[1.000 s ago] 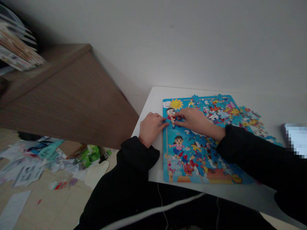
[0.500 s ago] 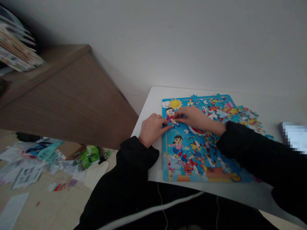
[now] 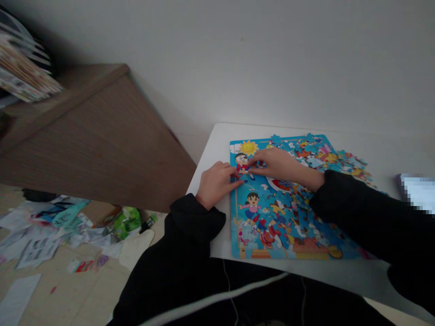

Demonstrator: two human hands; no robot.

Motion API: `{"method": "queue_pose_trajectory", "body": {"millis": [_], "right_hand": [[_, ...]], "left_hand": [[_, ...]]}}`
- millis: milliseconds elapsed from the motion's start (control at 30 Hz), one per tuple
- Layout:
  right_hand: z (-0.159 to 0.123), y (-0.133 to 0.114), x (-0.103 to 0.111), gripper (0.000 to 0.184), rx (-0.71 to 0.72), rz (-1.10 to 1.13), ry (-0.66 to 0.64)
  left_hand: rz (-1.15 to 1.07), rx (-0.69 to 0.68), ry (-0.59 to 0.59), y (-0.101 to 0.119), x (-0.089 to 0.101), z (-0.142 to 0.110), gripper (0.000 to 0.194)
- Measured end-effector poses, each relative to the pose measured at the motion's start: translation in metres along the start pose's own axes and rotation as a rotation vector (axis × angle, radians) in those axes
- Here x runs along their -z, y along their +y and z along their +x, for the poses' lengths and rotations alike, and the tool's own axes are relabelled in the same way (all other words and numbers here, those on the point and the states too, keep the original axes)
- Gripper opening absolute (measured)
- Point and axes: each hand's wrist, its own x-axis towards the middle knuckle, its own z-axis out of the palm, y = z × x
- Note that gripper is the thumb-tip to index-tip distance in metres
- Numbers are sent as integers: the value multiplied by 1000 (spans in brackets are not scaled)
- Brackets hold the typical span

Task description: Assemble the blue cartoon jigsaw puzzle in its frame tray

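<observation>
A blue cartoon jigsaw board (image 3: pixel 292 226) lies on a white table (image 3: pixel 219 145), with a sun in its top left corner. Loose jigsaw pieces (image 3: pixel 351 165) are heaped along its far right side. My right hand (image 3: pixel 280 165) reaches in from the right, its fingertips pinched on a jigsaw piece (image 3: pixel 243 168) in the cartoon boy figure. My left hand (image 3: pixel 217 183) rests on the board's left edge, fingers touching beside that figure. Part of the board lies hidden under my hands and black sleeves.
A brown wooden shelf (image 3: pixel 91 136) juts in at the left, below a stack of magazines (image 3: pixel 23 72). Scattered papers (image 3: pixel 37 244) and a green bag (image 3: pixel 127 222) lie on the floor below. A pixelated bright object (image 3: pixel 417 192) sits at the table's right.
My right hand has shifted slightly up and to the right, and its sleeve now covers less of the board's lower right. My left hand stays by the cartoon boy figure.
</observation>
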Motion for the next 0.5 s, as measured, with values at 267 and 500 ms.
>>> {"method": "queue_pose_trajectory", "body": {"millis": [267, 500], "right_hand": [[-5, -10, -9, 39, 1, -56, 33], [-4, -10, -10, 36, -24, -19, 26]], "left_hand": [[42, 32, 15, 0, -5, 1, 34], [49, 58, 32, 2, -6, 1, 32]]}}
